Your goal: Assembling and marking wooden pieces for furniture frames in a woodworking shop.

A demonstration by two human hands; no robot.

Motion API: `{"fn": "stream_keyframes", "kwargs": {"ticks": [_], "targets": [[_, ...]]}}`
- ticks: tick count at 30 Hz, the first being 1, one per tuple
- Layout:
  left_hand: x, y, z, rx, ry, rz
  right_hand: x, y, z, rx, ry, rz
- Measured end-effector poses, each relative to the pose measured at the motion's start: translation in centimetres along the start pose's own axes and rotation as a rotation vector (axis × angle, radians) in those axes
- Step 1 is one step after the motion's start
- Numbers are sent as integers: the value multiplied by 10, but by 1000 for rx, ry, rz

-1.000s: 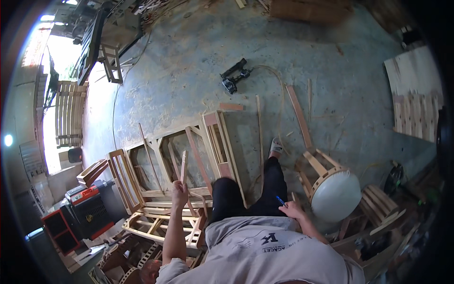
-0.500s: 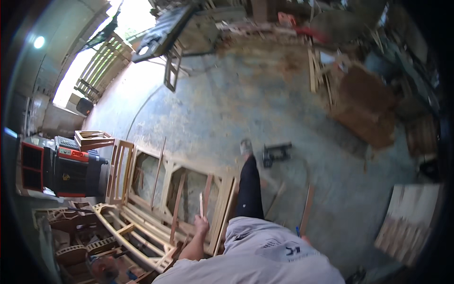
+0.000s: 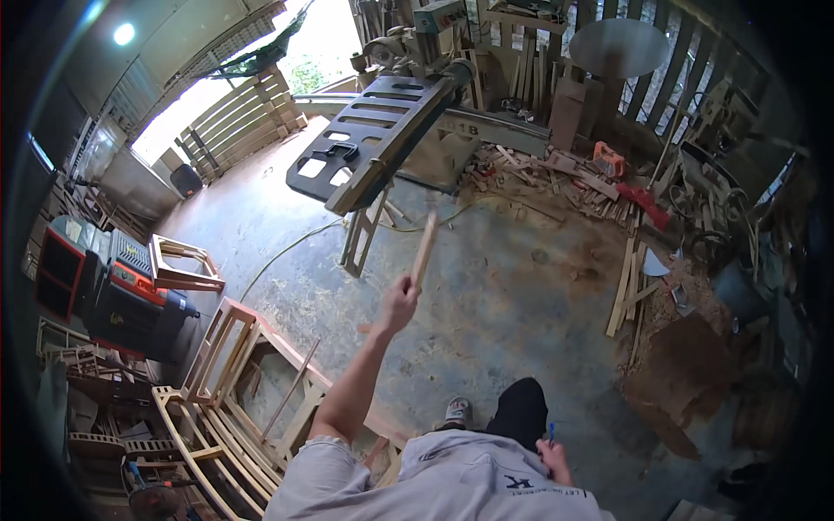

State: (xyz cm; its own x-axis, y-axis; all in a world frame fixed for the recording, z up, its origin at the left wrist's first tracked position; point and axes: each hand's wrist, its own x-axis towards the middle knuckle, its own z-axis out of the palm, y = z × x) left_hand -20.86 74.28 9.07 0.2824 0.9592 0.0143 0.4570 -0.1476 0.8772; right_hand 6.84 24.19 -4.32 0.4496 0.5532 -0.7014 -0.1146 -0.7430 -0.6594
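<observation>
My left hand [image 3: 400,304] is closed round a short, flat wooden strip [image 3: 425,249], raised in front of me over the concrete floor. Beyond the strip's upper end stands a woodworking machine with a slotted metal table [image 3: 378,117]. Close to my body on the right, my right hand [image 3: 554,458] is closed on a thin blue pen-like thing [image 3: 551,431] that pokes up from the fingers. At lower left lies a wooden furniture frame [image 3: 300,347], partly hidden behind my left arm and shirt.
A curved slatted wooden piece [image 3: 208,453] lies left of the frame. Farther left stands a black and red machine [image 3: 130,291] with a small wooden frame [image 3: 187,263] against it. A yellow hose [image 3: 287,252] crosses the floor. Offcuts [image 3: 565,187] and a brown sheet [image 3: 682,369] lie on the right.
My left hand has lifted the strip up and forward, away from the furniture frame. The view has tilted up toward the slotted machine. My right hand now shows more fully.
</observation>
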Motion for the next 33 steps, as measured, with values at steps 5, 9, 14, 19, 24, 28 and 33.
{"fn": "stream_keyframes", "kwargs": {"ticks": [5, 9, 14, 19, 24, 28, 33], "targets": [[144, 112, -6, -454, 95, -25, 164, -120, -27, -3, -28, -36], [271, 94, -8, 101, 149, 88, 309, -261, -74, 48, 80, 37], [384, 122, -7, 270, 340, 108, 426, -472, -146, 204, -1, 40], [506, 88, -37, 454, 474, -82, 536, -677, -156, 146, -11, -217], [655, 3, -41, 719, 478, -213, 617, -829, -123, 165, 198, -394], [733, -73, -20, 740, 411, -394, 680, -946, -124, -160, 254, -857], [749, -88, -1, 765, 497, -596, 730, -1147, -76, -295, -6, -879]]}}
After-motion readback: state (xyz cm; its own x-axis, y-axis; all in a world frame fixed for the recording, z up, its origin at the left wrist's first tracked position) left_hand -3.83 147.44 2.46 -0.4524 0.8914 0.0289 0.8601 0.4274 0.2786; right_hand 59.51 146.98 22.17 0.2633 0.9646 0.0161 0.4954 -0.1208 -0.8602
